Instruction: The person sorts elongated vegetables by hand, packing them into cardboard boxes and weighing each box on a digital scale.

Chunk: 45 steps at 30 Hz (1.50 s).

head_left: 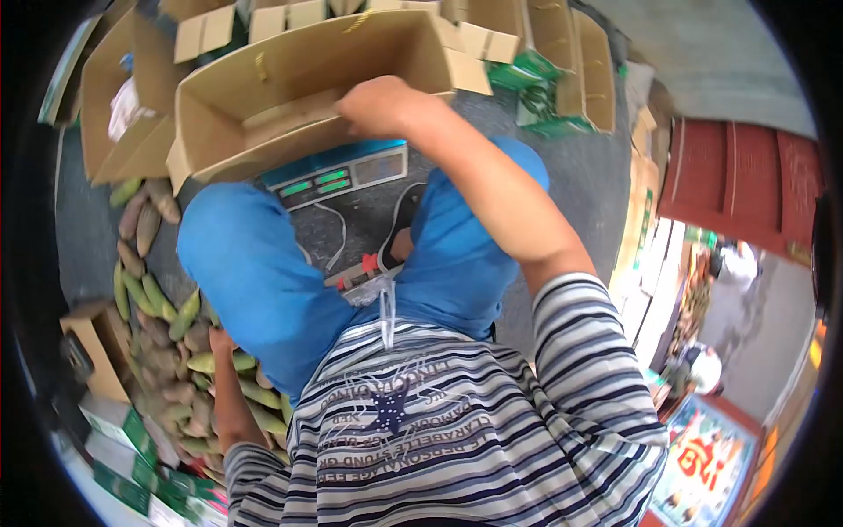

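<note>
An open cardboard box [307, 75] rests on a blue and white scale [351, 174] with lit green displays. My right hand [379, 105] is at the near edge of this box, its fingers curled and pointing inside; whether they hold anything is hidden. To the left of my knee, my left hand [223, 341] reaches among a pile of green and brown vegetables [171, 369]. Its fingers are small and partly hidden there, so their grip cannot be made out.
More open boxes [590, 75] stand along the far side. A box with white and blue wrapping [132, 97] is at the left. Green and white cartons [118, 430] lie lower left. Two people [702, 369] are at the right, beside a red door [738, 180].
</note>
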### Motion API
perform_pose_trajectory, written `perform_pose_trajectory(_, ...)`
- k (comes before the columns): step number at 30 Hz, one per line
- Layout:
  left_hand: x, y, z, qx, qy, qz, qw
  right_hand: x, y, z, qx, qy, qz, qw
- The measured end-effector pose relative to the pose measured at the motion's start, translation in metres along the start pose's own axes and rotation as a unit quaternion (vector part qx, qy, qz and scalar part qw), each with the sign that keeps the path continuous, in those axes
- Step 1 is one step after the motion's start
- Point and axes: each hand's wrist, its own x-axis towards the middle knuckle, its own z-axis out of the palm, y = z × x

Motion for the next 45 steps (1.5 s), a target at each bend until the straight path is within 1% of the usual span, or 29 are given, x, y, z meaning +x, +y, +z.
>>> perform_pose_trajectory(1,-0.015,0.023,-0.022,-0.179,-0.068,-0.046,0.98,-0.002,-0.003,-0.002,-0.007,-0.003,0.0,1.0)
perform_pose_trajectory(3,-0.042,0.066,-0.053,-0.406,-0.13,-0.064,0.902,0.0,-0.004,0.002,-0.01,-0.009,0.01,1.0)
perform_pose_trajectory(5,-0.039,0.076,-0.056,-0.515,-0.112,-0.004,0.85,-0.002,-0.005,0.0,-0.006,-0.004,0.012,1.0)
perform_pose_trajectory(7,-0.073,0.123,-0.104,-0.511,-0.061,0.02,0.857,-0.003,-0.008,0.0,-0.001,-0.009,0.017,1.0)
perform_pose_trajectory(9,-0.098,0.175,-0.161,-0.457,0.046,0.062,0.886,-0.002,-0.009,-0.002,0.003,-0.01,0.019,1.0)
perform_pose_trajectory(10,-0.103,0.194,-0.183,-0.401,0.128,0.09,0.903,-0.002,-0.009,-0.001,0.004,-0.004,0.02,1.0)
perform_pose_trajectory(12,-0.122,0.236,-0.229,-0.355,0.277,0.219,0.866,-0.001,-0.009,0.002,0.0,0.011,0.019,1.0)
perform_pose_trajectory(14,-0.16,0.289,-0.272,-0.345,0.311,0.382,0.798,-0.001,-0.008,-0.001,-0.009,0.001,0.015,1.0)
perform_pose_trajectory(16,-0.181,0.335,-0.297,-0.303,0.315,0.474,0.765,0.001,-0.008,0.002,-0.004,0.0,0.013,1.0)
perform_pose_trajectory(18,-0.172,0.374,-0.297,-0.338,0.214,0.528,0.749,0.004,-0.008,0.007,-0.001,-0.003,0.014,1.0)
perform_pose_trajectory(20,-0.187,0.421,-0.295,-0.232,0.161,0.594,0.753,0.007,-0.005,0.007,-0.004,-0.007,0.016,1.0)
perform_pose_trajectory(23,-0.189,0.462,-0.275,-0.14,0.022,0.6,0.787,0.01,-0.006,0.011,0.0,-0.009,0.012,1.0)
perform_pose_trajectory(25,-0.178,0.451,-0.271,-0.104,0.124,0.604,0.78,0.01,-0.004,0.012,0.007,0.008,0.006,1.0)
perform_pose_trajectory(27,-0.175,0.422,-0.275,-0.091,0.228,0.588,0.771,0.005,-0.006,0.007,0.003,-0.017,0.009,1.0)
perform_pose_trajectory(29,-0.126,0.36,-0.263,-0.2,0.197,0.512,0.812,0.0,-0.006,0.001,0.004,-0.028,0.024,0.999)
perform_pose_trajectory(31,-0.101,0.297,-0.257,-0.162,0.121,0.565,0.8,-0.002,-0.009,-0.001,0.01,-0.032,0.032,0.999)
perform_pose_trajectory(32,-0.012,0.207,-0.232,0.048,0.181,0.408,0.893,-0.007,-0.006,-0.004,-0.012,-0.007,0.022,1.0)
perform_pose_trajectory(33,0.0,0.152,-0.208,0.122,0.226,0.343,0.903,-0.006,-0.003,0.0,0.003,0.009,0.035,0.999)
perform_pose_trajectory(34,-0.019,0.129,-0.199,0.167,0.183,0.241,0.939,-0.009,-0.005,-0.008,0.008,-0.025,0.053,0.998)
perform_pose_trajectory(35,-0.002,0.064,-0.172,0.159,0.207,0.205,0.943,-0.008,-0.002,-0.004,-0.007,-0.037,0.032,0.999)
perform_pose_trajectory(36,0.005,0.015,-0.15,0.223,0.195,0.143,0.944,-0.012,-0.001,-0.006,0.011,-0.01,-0.007,1.0)
perform_pose_trajectory(37,-0.057,0.042,-0.166,0.197,0.106,0.016,0.975,-0.005,0.008,0.008,-0.024,0.023,-0.023,0.999)
perform_pose_trajectory(38,-0.048,0.006,-0.143,0.175,0.095,-0.026,0.98,-0.005,0.005,0.004,-0.02,0.017,-0.024,0.999)
perform_pose_trajectory(39,-0.029,-0.046,-0.108,0.133,0.122,-0.06,0.982,-0.011,0.004,0.003,-0.003,0.089,-0.077,0.993)
perform_pose_trajectory(40,-0.054,-0.027,-0.116,0.075,-0.012,-0.105,0.991,-0.008,0.002,0.001,0.013,0.072,-0.068,0.995)
perform_pose_trajectory(41,-0.077,-0.021,-0.109,-0.089,-0.083,-0.185,0.975,-0.007,-0.006,-0.006,-0.007,0.054,-0.061,0.997)
perform_pose_trajectory(42,-0.091,-0.022,-0.103,-0.249,-0.146,-0.247,0.925,-0.008,-0.013,-0.012,-0.026,0.037,-0.046,0.998)
perform_pose_trajectory(44,-0.092,-0.031,-0.061,-0.162,0.004,-0.093,0.982,-0.009,-0.01,-0.014,-0.017,0.02,-0.049,0.998)
perform_pose_trajectory(45,-0.091,-0.03,-0.056,-0.131,0.031,-0.092,0.987,-0.01,-0.012,-0.016,-0.013,0.017,-0.047,0.999)
